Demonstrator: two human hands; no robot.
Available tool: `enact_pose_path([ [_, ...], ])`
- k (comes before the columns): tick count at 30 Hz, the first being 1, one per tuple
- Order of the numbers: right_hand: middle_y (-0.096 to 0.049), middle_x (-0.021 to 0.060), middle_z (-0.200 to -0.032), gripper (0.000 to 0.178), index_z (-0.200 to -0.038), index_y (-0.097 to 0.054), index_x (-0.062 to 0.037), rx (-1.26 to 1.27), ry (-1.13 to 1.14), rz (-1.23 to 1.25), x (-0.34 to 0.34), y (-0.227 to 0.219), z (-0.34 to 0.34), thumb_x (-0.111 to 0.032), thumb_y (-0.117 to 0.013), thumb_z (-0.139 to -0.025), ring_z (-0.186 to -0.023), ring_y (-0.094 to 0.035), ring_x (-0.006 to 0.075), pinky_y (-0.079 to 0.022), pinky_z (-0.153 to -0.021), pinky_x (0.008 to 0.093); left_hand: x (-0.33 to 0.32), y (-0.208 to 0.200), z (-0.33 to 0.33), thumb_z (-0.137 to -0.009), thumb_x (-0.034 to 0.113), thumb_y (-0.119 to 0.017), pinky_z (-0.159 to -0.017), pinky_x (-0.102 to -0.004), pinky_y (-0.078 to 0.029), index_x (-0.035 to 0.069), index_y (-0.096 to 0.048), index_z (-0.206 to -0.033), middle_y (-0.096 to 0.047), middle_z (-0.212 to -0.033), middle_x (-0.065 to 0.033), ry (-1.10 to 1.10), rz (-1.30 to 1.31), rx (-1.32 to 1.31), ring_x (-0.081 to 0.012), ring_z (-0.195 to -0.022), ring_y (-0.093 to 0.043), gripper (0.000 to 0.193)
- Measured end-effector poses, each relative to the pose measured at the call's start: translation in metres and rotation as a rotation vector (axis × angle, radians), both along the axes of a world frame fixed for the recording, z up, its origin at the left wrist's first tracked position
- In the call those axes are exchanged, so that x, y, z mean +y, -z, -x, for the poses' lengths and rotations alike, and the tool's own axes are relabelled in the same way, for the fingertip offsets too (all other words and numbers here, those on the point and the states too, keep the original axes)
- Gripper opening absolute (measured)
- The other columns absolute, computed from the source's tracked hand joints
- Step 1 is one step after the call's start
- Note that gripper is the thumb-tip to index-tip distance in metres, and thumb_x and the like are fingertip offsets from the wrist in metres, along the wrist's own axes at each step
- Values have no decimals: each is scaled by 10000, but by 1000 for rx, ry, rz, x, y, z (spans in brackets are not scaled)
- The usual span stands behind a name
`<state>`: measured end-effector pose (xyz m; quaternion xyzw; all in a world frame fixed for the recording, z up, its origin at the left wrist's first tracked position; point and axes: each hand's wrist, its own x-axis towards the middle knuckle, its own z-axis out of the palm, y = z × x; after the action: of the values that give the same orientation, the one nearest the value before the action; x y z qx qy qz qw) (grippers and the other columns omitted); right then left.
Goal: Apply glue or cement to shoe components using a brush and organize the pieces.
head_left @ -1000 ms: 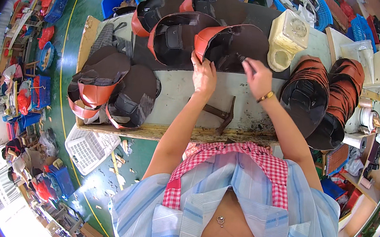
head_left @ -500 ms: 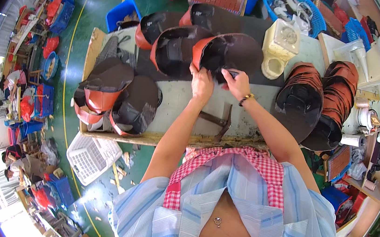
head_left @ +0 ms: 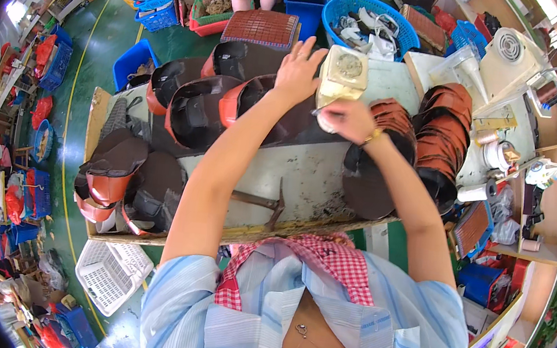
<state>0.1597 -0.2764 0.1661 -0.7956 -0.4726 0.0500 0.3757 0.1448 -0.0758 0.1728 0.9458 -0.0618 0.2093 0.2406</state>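
Note:
My left hand [head_left: 298, 73] is open, its fingers spread, above the dark end of a row of leather shoe uppers and beside a cream-coloured glue pot [head_left: 345, 75]. Closed at the pot's small round cup, my right hand [head_left: 350, 120] is smeared by motion; what it holds is too blurred to name. Beneath my left forearm lies a brown leather upper [head_left: 249, 98] with a reddish-brown edge, partly hidden. Another upper [head_left: 188, 126] sits to its left. A hammer [head_left: 275, 204] rests on the pale worktable [head_left: 308, 184] between my forearms.
Stacked reddish-brown uppers [head_left: 443, 131] stand to the right, and more dark uppers [head_left: 111, 162] lie at the left. A blue basket [head_left: 338, 9] sits beyond the table. Thread spools [head_left: 497, 156] and a cream machine [head_left: 505, 52] are at the far right. A white crate [head_left: 108, 278] stands on the floor.
Both hands have left the upper they were at. My right hand has come to the pot's cup, and my left hand is raised and opened. The view has shifted to the right.

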Motion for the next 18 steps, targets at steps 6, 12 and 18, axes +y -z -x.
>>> enact_pose_path([
  [6,-528,41,-806,114,-659,-621,-82,-608,-152,413,10,46,35,-187,-614,-701,-859,-519,213,-480,-694,332,-20,5,-88,-538,503,-808,-1062,-584,-237,206,-168,-1472,-224,-1499,-186,203,-172,599,-375,-1388,-186,1171],
  [12,-516,44,-852,129,-686,-629,-69,-584,-301,527,-14,38,22,-182,-585,-729,-902,-487,215,-450,-764,322,-12,30,-100,-543,411,-802,-1066,-422,-315,164,-189,-1458,-393,-1377,-240,295,-75,369,-405,-1303,-329,1129],
  [18,-521,68,-880,144,-690,-613,-48,-500,-296,472,-11,34,16,-191,-616,-707,-917,-497,224,-459,-765,335,-19,55,-110,-459,274,-859,-1058,-410,-326,148,-336,-1374,-341,-1360,-217,425,307,199,-383,-1252,-378,1062],
])
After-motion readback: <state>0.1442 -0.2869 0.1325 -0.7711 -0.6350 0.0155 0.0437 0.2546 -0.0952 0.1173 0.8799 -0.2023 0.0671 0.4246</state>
